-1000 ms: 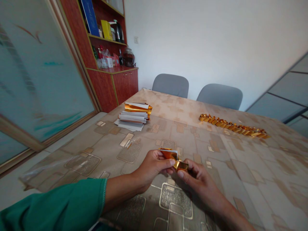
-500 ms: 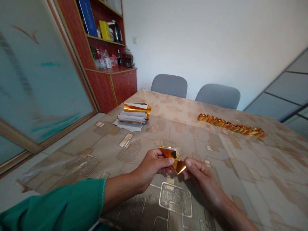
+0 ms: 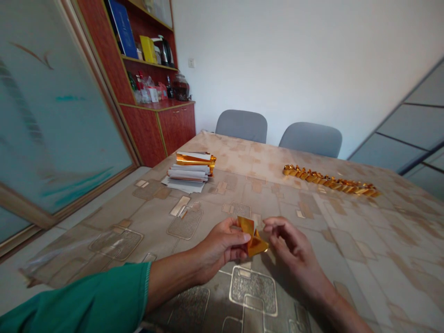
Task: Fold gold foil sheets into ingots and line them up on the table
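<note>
Tablecloth (image 3: pixel 215 208) below, left hand (image 3: pixel 222 241) pinches creased, glossy gold paper (image 3: pixel 255 246), right hand (image 3: pixel 295 245) half-spread.

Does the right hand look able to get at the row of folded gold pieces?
Probably yes: the right hand appears to hold nothing, and only tablecloth shows between it and the row of folded gold pieces, though it may need to stretch.

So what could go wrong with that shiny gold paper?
Only the left hand clearly grips the folded gold paper, so it might slip or a fold might spring open. The right hand is close beside it, fingers curled, and could bump it out of shape. The paper stack looks uneven, with sheets poking out, so a nudge might make it slide.
</note>
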Motion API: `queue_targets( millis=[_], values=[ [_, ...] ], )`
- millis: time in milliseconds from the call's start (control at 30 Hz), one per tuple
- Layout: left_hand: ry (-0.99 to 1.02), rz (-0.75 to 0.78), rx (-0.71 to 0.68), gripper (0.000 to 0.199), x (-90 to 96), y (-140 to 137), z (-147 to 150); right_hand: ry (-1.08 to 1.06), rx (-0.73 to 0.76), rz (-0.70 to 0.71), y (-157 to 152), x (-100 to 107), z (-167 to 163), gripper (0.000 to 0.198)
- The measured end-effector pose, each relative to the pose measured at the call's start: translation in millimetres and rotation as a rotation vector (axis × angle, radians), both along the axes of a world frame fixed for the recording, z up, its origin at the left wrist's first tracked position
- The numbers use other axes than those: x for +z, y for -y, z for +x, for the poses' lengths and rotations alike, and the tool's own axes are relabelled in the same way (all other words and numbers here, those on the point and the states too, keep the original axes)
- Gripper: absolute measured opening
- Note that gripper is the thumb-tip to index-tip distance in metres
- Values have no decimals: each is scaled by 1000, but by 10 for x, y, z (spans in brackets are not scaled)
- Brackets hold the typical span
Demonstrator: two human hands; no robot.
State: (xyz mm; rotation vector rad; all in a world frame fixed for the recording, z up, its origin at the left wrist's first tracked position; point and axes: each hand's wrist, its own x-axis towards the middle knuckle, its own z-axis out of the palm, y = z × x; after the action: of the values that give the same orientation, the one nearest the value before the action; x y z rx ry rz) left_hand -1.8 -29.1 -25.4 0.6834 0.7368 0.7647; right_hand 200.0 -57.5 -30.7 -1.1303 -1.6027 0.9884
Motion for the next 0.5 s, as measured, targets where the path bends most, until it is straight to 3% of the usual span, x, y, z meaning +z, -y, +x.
queue_targets(
  millis=[67,133,333,433,500],
  values=[
    [17,-34,-63,46,2,9,-2,185,24,201,3,59,19,37],
    [29,-52,-123,47,2,15,-4,329,98,304,8,95,21,43],
    [29,-51,-231,48,-34,9,-5,399,152,419,-42,109,9,13],
    [-40,90,-240,43,-77,4,2,384,186,447,-63,137,-6,11],
    [-174,310,-195,36,-83,4,-3,390,183,406,-59,157,-25,11]
  ],
)
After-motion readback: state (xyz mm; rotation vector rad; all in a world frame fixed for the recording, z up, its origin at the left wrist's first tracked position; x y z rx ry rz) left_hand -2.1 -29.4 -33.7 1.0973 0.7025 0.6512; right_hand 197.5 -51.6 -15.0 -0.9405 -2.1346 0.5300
